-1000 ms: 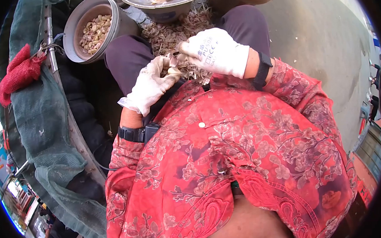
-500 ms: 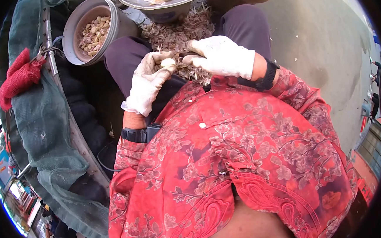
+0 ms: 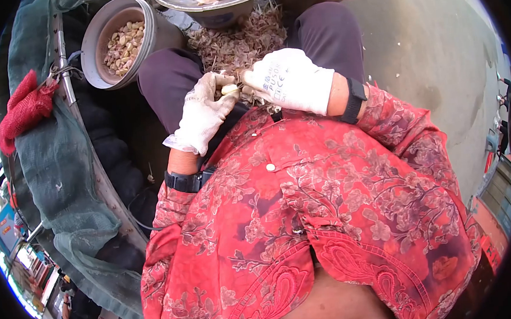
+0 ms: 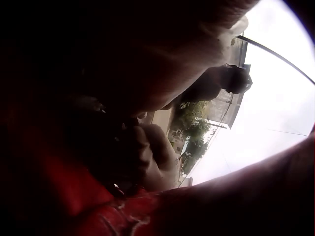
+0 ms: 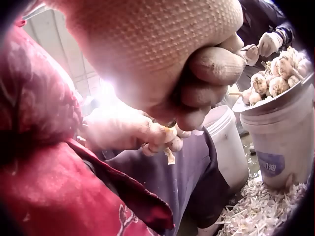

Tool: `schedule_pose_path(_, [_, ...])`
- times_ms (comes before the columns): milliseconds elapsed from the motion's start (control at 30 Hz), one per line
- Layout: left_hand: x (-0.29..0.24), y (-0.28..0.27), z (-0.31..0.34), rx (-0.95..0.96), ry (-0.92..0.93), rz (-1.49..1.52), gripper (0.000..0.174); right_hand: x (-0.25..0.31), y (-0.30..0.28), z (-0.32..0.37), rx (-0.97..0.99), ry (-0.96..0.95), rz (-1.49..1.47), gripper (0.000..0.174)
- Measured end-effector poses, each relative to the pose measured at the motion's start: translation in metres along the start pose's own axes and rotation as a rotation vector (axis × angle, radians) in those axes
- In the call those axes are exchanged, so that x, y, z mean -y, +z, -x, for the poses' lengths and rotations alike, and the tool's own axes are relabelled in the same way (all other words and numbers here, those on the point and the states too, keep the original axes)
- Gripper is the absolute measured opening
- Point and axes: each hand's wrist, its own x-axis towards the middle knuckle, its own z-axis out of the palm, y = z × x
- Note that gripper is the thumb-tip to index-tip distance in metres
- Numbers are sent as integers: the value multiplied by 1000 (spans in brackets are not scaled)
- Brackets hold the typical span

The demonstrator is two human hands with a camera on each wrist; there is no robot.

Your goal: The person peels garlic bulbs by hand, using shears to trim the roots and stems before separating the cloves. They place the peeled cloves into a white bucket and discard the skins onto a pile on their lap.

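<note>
My left hand [image 3: 197, 116], in a soiled white glove, holds a pale garlic clove [image 3: 229, 89] between thumb and fingers. Close against it, my gloved right hand [image 3: 293, 82] has its fingertips at the clove. In the right wrist view, the right hand's fingers [image 5: 216, 66] are tightly curled, and a small dark tip, like a short knife blade [image 5: 171, 124], shows below them; its handle is hidden in the fist. A strip of papery skin [image 5: 170, 156] hangs under the left hand's fingers. The left wrist view is mostly dark.
Peeled cloves fill a basket in a grey bucket [image 3: 89, 50] at left. Garlic bulbs [image 5: 278, 78] lie in a pan atop a white bucket [image 5: 275, 142]. Garlic skins [image 3: 254, 39] heap between the knees. Green netting [image 3: 63, 171] hangs left; another person's gloved hand [image 5: 269, 44] works opposite.
The hands drew apart half a second ago, showing the clove in the left fingers. Now the right hand has come back left, against the left hand and clove.
</note>
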Motion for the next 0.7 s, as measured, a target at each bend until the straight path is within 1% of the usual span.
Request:
schedule_pose_path(67, [1, 2, -1, -66, 88, -113, 25, -5, 1, -1, -21, -22, -60, 26])
schedule_pose_path(133, [-4, 7, -2, -60, 63, -125, 26, -7, 3, -1, -39, -48, -120, 26])
schedule_pose_path(200, [-2, 9, -4, -35, 30, -114, 30, -5, 3, -3, -176, -93, -288, 26])
schedule_pose_path(267, [-4, 10, -4, -127, 153, -236, 35, -4, -7, -6, 120, 269, -1140, 24])
schedule_pose_path(300, [7, 9, -9, -95, 89, -168, 40, -12, 2, -8, 61, 292, -1395, 20])
schedule_pose_path(333, [9, 12, -10, -100, 132, -10, 41, -13, 6, -10, -98, 267, -1521, 21])
schedule_pose_path(367, [4, 13, -11, -105, 173, 148, 42, -22, 6, -10, -28, 339, -1596, 21])
schedule_pose_path(400, [6, 12, -11, -120, 171, 81, 46, -22, 8, -8, -57, 360, -1534, 21])
schedule_pose_path(433, [7, 12, -11, -119, 169, 79, 46, -23, 11, -7, -87, 383, -1472, 22])
schedule_pose_path(467, [7, 12, -13, -132, 209, 172, 48, -27, 13, -8, -38, 467, -1304, 20])
schedule_pose_path(500, [5, 12, -14, -145, 250, 265, 50, -28, 13, -6, -42, 468, -1305, 20])
schedule_pose_path(567, [1, 12, -14, -127, 217, 315, 53, -26, 10, -1, -106, 548, -1427, 22])
schedule_pose_path(600, [-1, 14, -14, -130, 208, 387, 52, -32, 15, -6, -33, 675, -1353, 34])
schedule_pose_path(633, [-2, 14, -15, -132, 200, 458, 52, -31, 13, -4, -21, 699, -1349, 37])
schedule_pose_path(700, [-4, 13, -18, -122, 182, 443, 51, -26, 7, -5, 27, 720, -1359, 42])
